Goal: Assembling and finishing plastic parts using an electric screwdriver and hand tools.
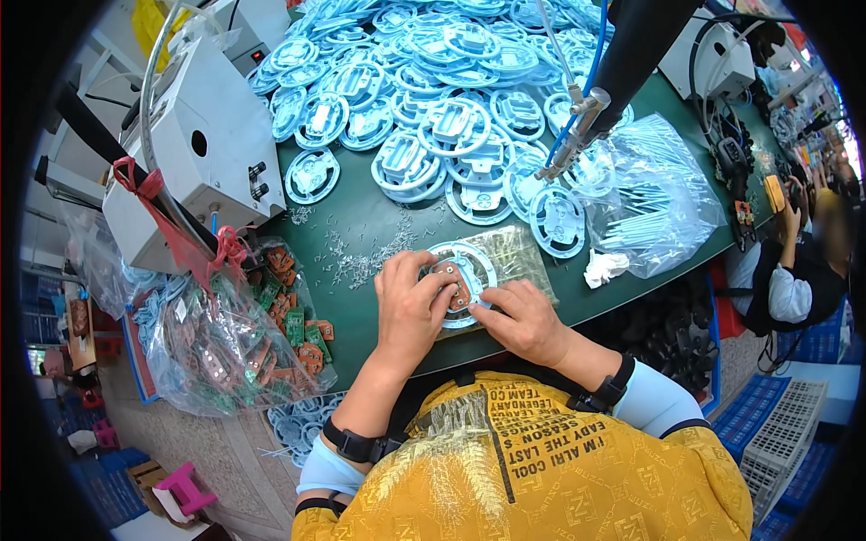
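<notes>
A light blue round plastic frame (476,262) lies on the green table (361,225) in front of me. A small brown circuit board (458,281) sits in its middle. My left hand (410,302) presses on the board and the frame's left side with its fingers curled. My right hand (523,320) rests on the frame's lower right edge, its fingertips touching the board. A hanging powered screwdriver (577,131) with blue hoses dangles above and to the right of the frame.
A large heap of blue frames (433,81) covers the far table. A grey box machine (194,144) stands at left. A clear bag of circuit boards (244,334) hangs at the table's left edge. A bag of white parts (654,198) lies right. Another person (794,270) sits far right.
</notes>
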